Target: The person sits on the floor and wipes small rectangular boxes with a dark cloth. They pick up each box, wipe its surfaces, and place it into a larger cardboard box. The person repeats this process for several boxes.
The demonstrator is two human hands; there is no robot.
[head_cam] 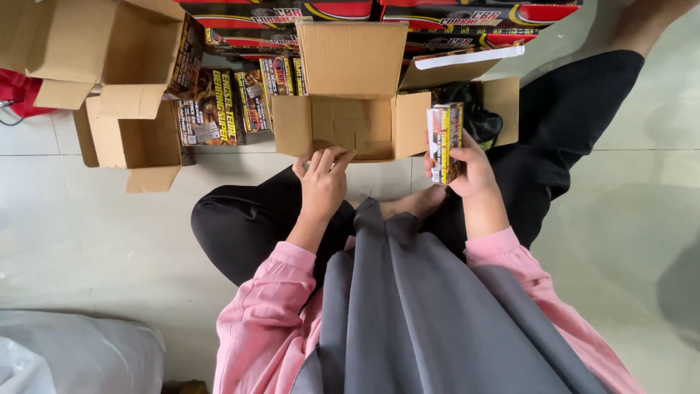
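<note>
Small printed carton (445, 142), held upright in the closed right hand (472, 171) just beside the open cardboard box (350, 120), while the left hand (322, 181), fingers curled at the box's near flap, is seen empty; a slip is judged possible if the one-handed grip loosens.

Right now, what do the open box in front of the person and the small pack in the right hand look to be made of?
The open box looks like plain brown corrugated cardboard, matte, with folded flaps and no print. The small pack in the right hand seems to be printed paperboard, perhaps film-wrapped: bright colour graphics and a slight sheen, though the wrap is hard to confirm. The left hand rests at the box's near edge.
</note>
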